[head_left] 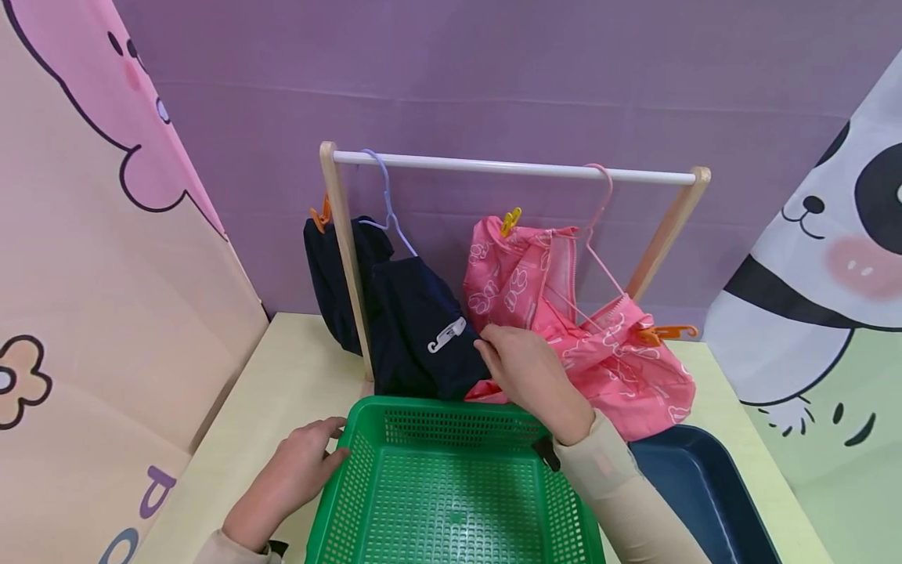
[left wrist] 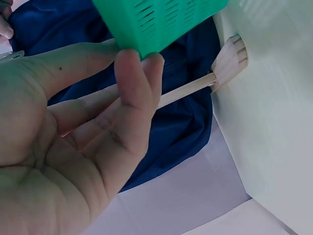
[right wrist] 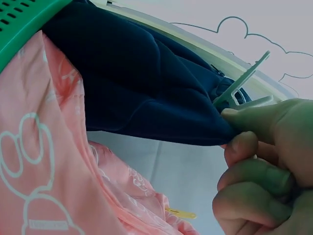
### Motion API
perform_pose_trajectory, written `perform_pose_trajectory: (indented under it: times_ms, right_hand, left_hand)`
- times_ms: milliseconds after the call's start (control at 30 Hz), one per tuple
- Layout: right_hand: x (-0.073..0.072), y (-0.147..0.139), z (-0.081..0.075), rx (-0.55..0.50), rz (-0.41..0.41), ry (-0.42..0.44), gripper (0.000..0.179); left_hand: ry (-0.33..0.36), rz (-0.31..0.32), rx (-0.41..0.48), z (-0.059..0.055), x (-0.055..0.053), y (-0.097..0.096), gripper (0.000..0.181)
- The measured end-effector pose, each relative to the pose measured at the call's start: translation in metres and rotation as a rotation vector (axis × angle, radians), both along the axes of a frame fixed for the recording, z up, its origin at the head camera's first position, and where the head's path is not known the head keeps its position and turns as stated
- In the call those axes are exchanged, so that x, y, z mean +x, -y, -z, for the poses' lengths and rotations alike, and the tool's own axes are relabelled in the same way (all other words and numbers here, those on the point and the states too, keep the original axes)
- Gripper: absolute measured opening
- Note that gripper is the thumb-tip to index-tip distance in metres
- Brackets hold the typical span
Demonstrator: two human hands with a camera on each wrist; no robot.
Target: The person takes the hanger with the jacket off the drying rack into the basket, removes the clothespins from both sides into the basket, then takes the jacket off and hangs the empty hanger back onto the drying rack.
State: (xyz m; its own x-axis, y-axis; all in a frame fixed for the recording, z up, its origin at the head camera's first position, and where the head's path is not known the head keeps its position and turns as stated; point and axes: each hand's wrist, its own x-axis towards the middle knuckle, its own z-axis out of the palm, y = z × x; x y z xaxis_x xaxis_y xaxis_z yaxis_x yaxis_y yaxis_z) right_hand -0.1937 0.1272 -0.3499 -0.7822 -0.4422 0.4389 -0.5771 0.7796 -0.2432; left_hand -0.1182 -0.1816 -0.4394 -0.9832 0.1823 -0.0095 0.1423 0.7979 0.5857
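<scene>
Between the thumb and index finger of my right hand (head_left: pixel 528 372) is the edge of a navy garment (head_left: pixel 423 329), pinched beside a white clothes clip (head_left: pixel 447 335). The right wrist view shows the pinched navy cloth (right wrist: pixel 146 93) pulled out to a corner, the clip (right wrist: pixel 242 83) close by. This garment hangs from a blue hanger (head_left: pixel 387 196). My left hand (head_left: pixel 296 466) holds the far left corner of a green basket (head_left: pixel 451 403), thumb at the rim; its fingertips meet the basket corner (left wrist: pixel 146 29) in the left wrist view.
A wooden rack with a white rail (head_left: pixel 479 164) stands behind the basket. A pink patterned garment (head_left: pixel 613 360) hangs at its right on a pink hanger (head_left: pixel 595 211), with a yellow clip (head_left: pixel 510 222) and an orange clip (head_left: pixel 665 334). A dark blue tray (head_left: pixel 690 486) lies at the right.
</scene>
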Motion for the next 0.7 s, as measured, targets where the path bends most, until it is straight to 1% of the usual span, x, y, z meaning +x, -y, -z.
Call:
perform_pose_trajectory:
  times_ms: [133,200,367,567,700]
  right_hand:
    - [0.000,0.001,0.001,-0.027,0.000,-0.025,0.019]
    - [0.000,0.002,0.001,-0.036,0.002,-0.042,0.019]
    - [0.003,0.001,-0.002,-0.072,0.013,-0.053,0.016]
    - [0.013,-0.007,-0.010,-0.096,0.005,-0.073,0.010]
    - [0.021,-0.019,-0.011,-0.087,0.013,-0.108,0.011]
  left_hand:
    - [0.026,-0.003,0.012,0.001,-0.002,0.001,0.033]
    - [0.029,-0.003,0.012,0.001,-0.002,0.001,0.031]
    - [0.033,-0.001,0.021,0.001,-0.003,0.002,0.031]
    - [0.040,-0.001,0.025,0.002,-0.003,0.003,0.031]
    - [0.044,0.002,0.026,0.003,-0.004,0.003,0.031]
